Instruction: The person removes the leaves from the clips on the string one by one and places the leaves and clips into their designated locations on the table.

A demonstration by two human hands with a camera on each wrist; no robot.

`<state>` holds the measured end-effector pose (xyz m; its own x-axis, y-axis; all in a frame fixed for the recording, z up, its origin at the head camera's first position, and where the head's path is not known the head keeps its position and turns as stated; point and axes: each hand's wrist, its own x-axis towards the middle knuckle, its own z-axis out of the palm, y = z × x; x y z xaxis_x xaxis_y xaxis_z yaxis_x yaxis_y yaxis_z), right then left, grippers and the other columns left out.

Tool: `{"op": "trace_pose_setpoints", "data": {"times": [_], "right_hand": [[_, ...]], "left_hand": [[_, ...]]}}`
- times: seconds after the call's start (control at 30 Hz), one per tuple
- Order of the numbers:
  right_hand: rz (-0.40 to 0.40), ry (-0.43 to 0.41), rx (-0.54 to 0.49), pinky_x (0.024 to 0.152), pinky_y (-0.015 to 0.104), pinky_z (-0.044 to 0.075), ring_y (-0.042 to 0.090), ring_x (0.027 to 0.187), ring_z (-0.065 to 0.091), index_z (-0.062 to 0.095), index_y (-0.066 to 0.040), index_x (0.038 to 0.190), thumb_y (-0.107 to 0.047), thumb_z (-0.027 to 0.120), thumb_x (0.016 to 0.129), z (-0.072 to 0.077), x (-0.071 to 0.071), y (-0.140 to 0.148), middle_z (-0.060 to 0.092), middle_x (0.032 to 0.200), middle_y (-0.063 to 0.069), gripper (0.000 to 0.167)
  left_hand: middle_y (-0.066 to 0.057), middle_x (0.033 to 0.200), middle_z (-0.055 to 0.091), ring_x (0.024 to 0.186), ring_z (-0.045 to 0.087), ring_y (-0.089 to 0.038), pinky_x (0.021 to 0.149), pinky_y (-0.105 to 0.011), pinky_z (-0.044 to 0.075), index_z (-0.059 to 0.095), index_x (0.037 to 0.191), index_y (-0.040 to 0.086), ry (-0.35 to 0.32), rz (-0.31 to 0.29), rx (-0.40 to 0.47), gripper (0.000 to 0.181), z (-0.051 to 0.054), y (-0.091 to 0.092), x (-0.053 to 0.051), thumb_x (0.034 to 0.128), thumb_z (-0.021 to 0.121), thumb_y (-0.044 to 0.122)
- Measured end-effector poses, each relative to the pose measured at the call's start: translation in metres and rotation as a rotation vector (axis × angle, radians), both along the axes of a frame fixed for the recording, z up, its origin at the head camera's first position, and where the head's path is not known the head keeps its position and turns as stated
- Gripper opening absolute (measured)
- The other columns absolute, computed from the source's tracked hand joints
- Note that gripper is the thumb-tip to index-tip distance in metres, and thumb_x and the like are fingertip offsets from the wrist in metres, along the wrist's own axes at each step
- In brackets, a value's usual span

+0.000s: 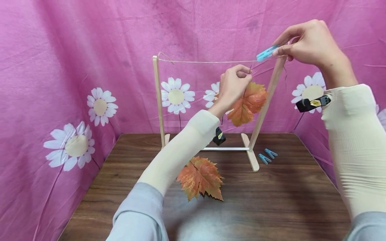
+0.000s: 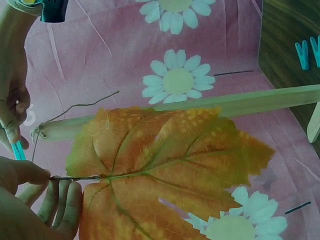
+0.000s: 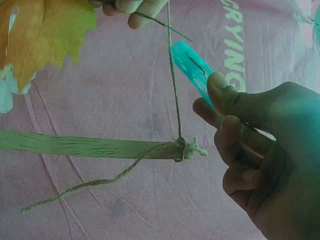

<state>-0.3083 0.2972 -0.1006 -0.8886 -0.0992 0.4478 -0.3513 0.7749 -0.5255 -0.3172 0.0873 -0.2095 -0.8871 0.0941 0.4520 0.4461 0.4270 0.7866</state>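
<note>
My left hand (image 1: pixel 235 83) pinches the thin dark stem of an orange maple leaf (image 1: pixel 248 103), which hangs just below the string (image 1: pixel 208 62) near its right end. In the right wrist view the stem's tip reaches across the string (image 3: pixel 174 85). Thumb and forefinger of my right hand (image 1: pixel 313 43) hold a blue clothespin (image 1: pixel 266 53) by one end. Its other end is close beside the string; whether they touch I cannot tell. The left wrist view shows the leaf (image 2: pixel 165 160) broadside, with the left hand (image 2: pixel 40 195) on its stem.
A wooden frame (image 1: pixel 158 100) stands on the brown table (image 1: pixel 120 187) and carries the string between its two posts. Another orange leaf (image 1: pixel 200 179) lies on the table in front. Two blue clothespins (image 1: pixel 268 156) lie by the frame's right foot. Behind hangs a pink flowered cloth (image 1: pixel 120 40).
</note>
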Motion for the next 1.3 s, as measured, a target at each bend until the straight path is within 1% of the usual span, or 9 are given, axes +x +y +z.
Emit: {"op": "trace_pose_setpoints", "data": {"times": [0.17,0.3,0.4,0.63,0.73,0.83,0.97,1.17,1.3], "right_hand": [[-0.009,-0.013,-0.096,0.05,0.019,0.035,-0.002,0.049,0.057,0.079,-0.037,0.087,-0.011,0.081,0.091,0.0,0.005,-0.002,0.067,0.056,-0.019,0.026],[0.005,-0.02,-0.156,0.05,0.018,0.037,-0.002,0.05,0.06,0.079,-0.035,0.094,-0.013,0.084,0.09,-0.003,0.008,-0.006,0.069,0.064,-0.024,0.023],[0.02,-0.019,-0.189,0.05,0.015,0.041,-0.004,0.053,0.063,0.08,-0.031,0.101,-0.012,0.085,0.09,-0.008,0.009,-0.008,0.069,0.075,-0.025,0.022],[0.075,-0.017,-0.251,0.054,0.01,0.055,-0.008,0.068,0.069,0.079,-0.022,0.117,-0.013,0.084,0.091,-0.021,0.011,-0.014,0.067,0.096,-0.017,0.028],[0.091,-0.009,-0.248,0.056,0.009,0.055,-0.009,0.07,0.07,0.077,-0.021,0.127,-0.016,0.083,0.093,-0.025,0.014,-0.016,0.067,0.099,-0.019,0.035],[0.099,-0.006,-0.232,0.058,0.009,0.05,-0.006,0.064,0.069,0.076,-0.023,0.133,-0.019,0.082,0.095,-0.029,0.018,-0.018,0.068,0.102,-0.022,0.039],[0.11,-0.014,-0.222,0.058,0.014,0.045,-0.002,0.056,0.068,0.076,-0.025,0.131,-0.02,0.081,0.096,-0.036,0.022,-0.02,0.068,0.104,-0.021,0.036],[0.097,-0.018,-0.199,0.059,0.016,0.044,-0.002,0.059,0.068,0.075,-0.025,0.129,-0.023,0.081,0.097,-0.047,0.025,-0.02,0.066,0.106,-0.022,0.033],[0.083,-0.009,-0.164,0.059,0.02,0.041,-0.001,0.059,0.068,0.073,-0.026,0.127,-0.027,0.081,0.096,-0.053,0.027,-0.02,0.066,0.105,-0.023,0.031]], "left_hand": [[0.01,0.092,0.08,0.086,0.069,0.0,0.072,-0.013,0.052,0.081,0.106,0.021,0.009,0.017,0.014,0.013,0.002,-0.003,-0.001,0.099,0.071,0.024],[0.007,0.091,0.08,0.085,0.069,-0.001,0.071,-0.012,0.051,0.082,0.103,0.018,0.017,-0.001,0.041,0.013,0.002,-0.009,-0.001,0.0977,0.071,0.022],[0.007,0.092,0.08,0.085,0.068,-0.001,0.071,-0.012,0.051,0.081,0.103,0.018,0.018,-0.012,0.056,0.012,0.001,-0.013,0.0,0.0971,0.071,0.021],[0.004,0.092,0.079,0.081,0.068,-0.003,0.068,-0.013,0.051,0.079,0.104,0.016,0.047,-0.024,0.105,0.009,-0.002,-0.022,0.0,0.0972,0.073,0.019],[0.001,0.092,0.08,0.078,0.069,-0.004,0.067,-0.013,0.051,0.079,0.104,0.014,0.056,-0.035,0.124,0.009,-0.002,-0.025,0.0,0.0967,0.074,0.017],[0.001,0.091,0.08,0.076,0.071,-0.004,0.067,-0.013,0.052,0.079,0.103,0.013,0.05,-0.038,0.137,0.009,-0.002,-0.029,0.001,0.0964,0.074,0.016],[-0.001,0.092,0.08,0.074,0.074,-0.006,0.067,-0.013,0.053,0.079,0.103,0.012,0.048,-0.049,0.162,0.009,-0.003,-0.035,0.004,0.0966,0.075,0.016],[-0.006,0.09,0.079,0.075,0.077,-0.014,0.067,-0.014,0.058,0.078,0.101,0.006,0.044,-0.082,0.225,0.008,-0.005,-0.043,0.006,0.0965,0.075,0.012],[-0.012,0.091,0.078,0.076,0.074,-0.015,0.071,-0.017,0.064,0.077,0.102,0.0,0.021,-0.121,0.287,0.008,-0.006,-0.048,0.006,0.0968,0.074,0.006]]}}
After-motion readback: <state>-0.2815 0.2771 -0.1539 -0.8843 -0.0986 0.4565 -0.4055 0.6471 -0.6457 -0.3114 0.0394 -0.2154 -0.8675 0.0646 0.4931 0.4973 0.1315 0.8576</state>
